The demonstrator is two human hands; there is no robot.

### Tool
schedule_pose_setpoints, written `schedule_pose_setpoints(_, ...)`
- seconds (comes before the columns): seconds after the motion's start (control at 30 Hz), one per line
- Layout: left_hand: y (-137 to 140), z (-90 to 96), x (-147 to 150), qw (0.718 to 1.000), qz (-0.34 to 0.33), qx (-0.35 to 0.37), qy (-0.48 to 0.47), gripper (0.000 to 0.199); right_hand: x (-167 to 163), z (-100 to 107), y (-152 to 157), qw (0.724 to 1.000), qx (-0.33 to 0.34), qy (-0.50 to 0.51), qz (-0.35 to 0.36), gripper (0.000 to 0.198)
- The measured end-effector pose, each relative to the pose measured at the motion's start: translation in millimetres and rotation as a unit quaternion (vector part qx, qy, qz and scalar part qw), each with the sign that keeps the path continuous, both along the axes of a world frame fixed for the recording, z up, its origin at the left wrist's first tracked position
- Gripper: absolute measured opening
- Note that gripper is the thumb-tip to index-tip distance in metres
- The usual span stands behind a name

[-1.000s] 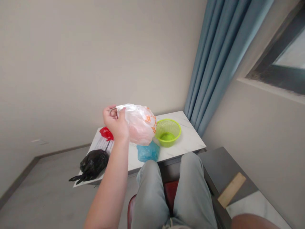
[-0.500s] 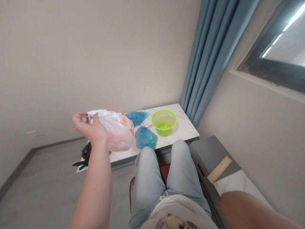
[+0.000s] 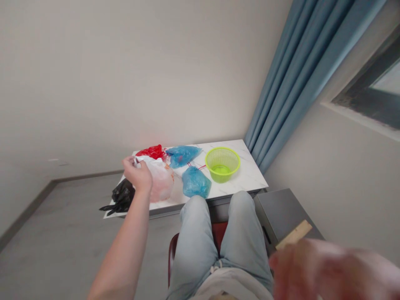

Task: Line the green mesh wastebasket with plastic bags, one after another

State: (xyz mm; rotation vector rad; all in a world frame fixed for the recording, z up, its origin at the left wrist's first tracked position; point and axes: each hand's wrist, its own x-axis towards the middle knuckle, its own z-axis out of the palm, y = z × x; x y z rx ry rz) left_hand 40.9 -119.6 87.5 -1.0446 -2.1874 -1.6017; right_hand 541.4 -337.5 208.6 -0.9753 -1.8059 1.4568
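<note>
**White bag (image 3: 161,181) gripped in the left hand (image 3: 138,173) over the table (image 3: 250,168)**

The marble-patterned table carries everything else close to the bag. The white bag is at its left part, near the front edge; whether it rests there or hangs just above cannot be told. Its thin plastic is crumpled and rounded out, bright white toward the top, with pinkish contents showing through lower down and orange print along its right side. At the right stands a lime-green basket (image 3: 221,178), upright, its wall a fine mesh.

Two blue bags lie between: one (image 3: 184,155) stretched out behind, the other (image 3: 196,183) bunched up in front. A black bag (image 3: 123,196), tied in a knot, sits at the far left, and a shiny red bag (image 3: 151,152) lies behind the white one.

The left hand's fingers are curled closed on the white bag's upper left end. The right hand (image 3: 312,264) is blurred close to the camera; its grip cannot be told.
</note>
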Motion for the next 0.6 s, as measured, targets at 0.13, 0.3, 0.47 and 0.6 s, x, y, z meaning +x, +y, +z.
schedule_pose_setpoints(0.13, 11, -20.6, -18, 0.998, -0.003, -0.032, 0.063, 0.024, -30, -37, 64, 0.993, -0.048, -0.036, -0.103, 0.048)
schedule_pose_setpoints(0.3, 14, -46.5, -33, 0.984, -0.01, -0.127, 0.12, 0.032, -47, -191, 62, 0.893, 0.023, -0.404, -0.196, 0.057)
schedule_pose_setpoints(0.47, 3, -72.0, -27, 0.968, 0.048, -0.223, 0.101, 0.037, -50, -301, 20, 0.797, 0.098, -0.542, -0.248, 0.071)
schedule_pose_setpoints(0.6, -6, -89.4, 1, 0.966, 0.068, -0.204, 0.144, 0.039, -55, -311, 17, 0.78, 0.15, -0.545, -0.27, 0.075)
